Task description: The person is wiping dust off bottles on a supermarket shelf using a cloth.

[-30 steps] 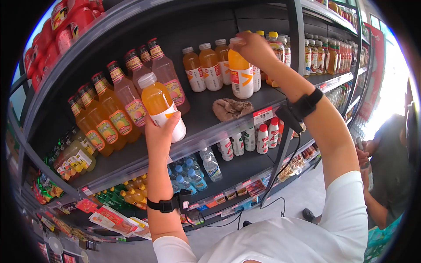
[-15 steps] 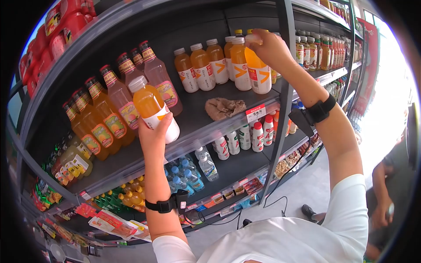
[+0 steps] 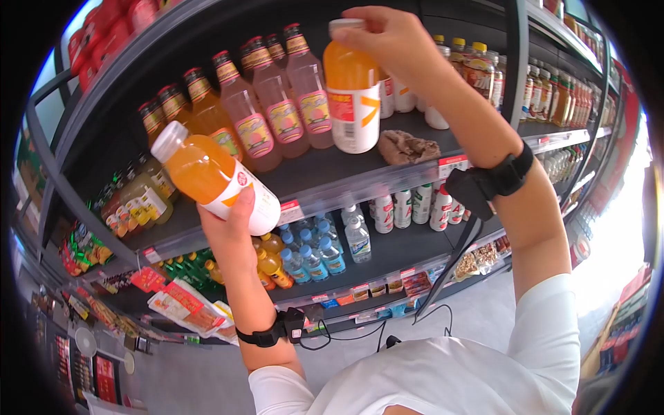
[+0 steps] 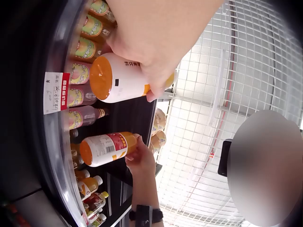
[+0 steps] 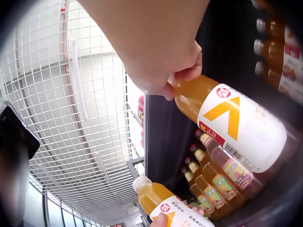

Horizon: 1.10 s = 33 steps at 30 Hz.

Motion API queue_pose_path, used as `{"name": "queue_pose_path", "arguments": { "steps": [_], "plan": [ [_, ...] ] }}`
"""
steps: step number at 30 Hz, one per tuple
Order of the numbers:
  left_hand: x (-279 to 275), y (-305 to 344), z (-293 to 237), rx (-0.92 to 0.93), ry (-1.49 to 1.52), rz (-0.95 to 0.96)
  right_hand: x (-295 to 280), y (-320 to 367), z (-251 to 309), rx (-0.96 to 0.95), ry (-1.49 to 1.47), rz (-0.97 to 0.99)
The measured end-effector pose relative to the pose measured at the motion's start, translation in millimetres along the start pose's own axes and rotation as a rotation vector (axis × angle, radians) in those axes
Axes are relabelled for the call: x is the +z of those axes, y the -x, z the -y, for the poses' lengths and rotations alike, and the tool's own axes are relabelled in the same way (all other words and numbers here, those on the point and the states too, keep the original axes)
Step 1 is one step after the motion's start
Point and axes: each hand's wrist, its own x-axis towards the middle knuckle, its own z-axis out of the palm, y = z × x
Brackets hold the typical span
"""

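My left hand (image 3: 229, 225) grips an orange juice bottle (image 3: 207, 169) round its white label, the bottle leaning to the left in the head view. Held by its cap and neck, a second orange juice bottle (image 3: 353, 93) hangs nearly upright from my right hand (image 3: 384, 38). This one overlaps the pink bottles (image 3: 283, 114) on the shelf behind it. In the right wrist view the fingers of my right hand (image 5: 165, 71) curl at the neck of that bottle (image 5: 236, 123), and the left-hand bottle (image 5: 161, 198) shows below it.
A crumpled brown cloth (image 3: 408, 147) lies on the shelf near its front edge (image 3: 346, 180). More white-labelled juice bottles (image 3: 403, 97) stand behind my right hand. On the lower shelf are blue-capped water bottles (image 3: 311, 259) and small white bottles (image 3: 402, 207). A dark upright post (image 3: 514, 69) divides the shelves.
My right hand has moved left with its bottle, away from the other white-labelled bottles. My left hand still holds its bottle, which now leans further left. The head view has shifted.
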Motion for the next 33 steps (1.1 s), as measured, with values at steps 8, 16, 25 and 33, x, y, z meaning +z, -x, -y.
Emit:
{"name": "queue_pose_path", "arguments": {
  "steps": [8, 16, 25, 33],
  "plan": [
    [-50.9, 18.4, -8.4, -0.031, -0.061, -0.151, 128.6, -5.6, 36.0, 0.109, 0.001, 0.248],
    [-89.2, 36.6, -16.6, -0.097, -0.107, -0.194, 206.5, -6.2, 50.0, 0.149, -0.041, 0.402],
    [-97.7, 39.1, -14.0, -0.191, -0.062, -0.129, 219.4, -7.8, 47.2, 0.199, -0.051, 0.446],
    [-90.8, 36.8, 1.7, -0.202, -0.024, -0.049, 149.4, -10.1, 16.5, -0.170, 0.081, 0.516]
  ]
}}
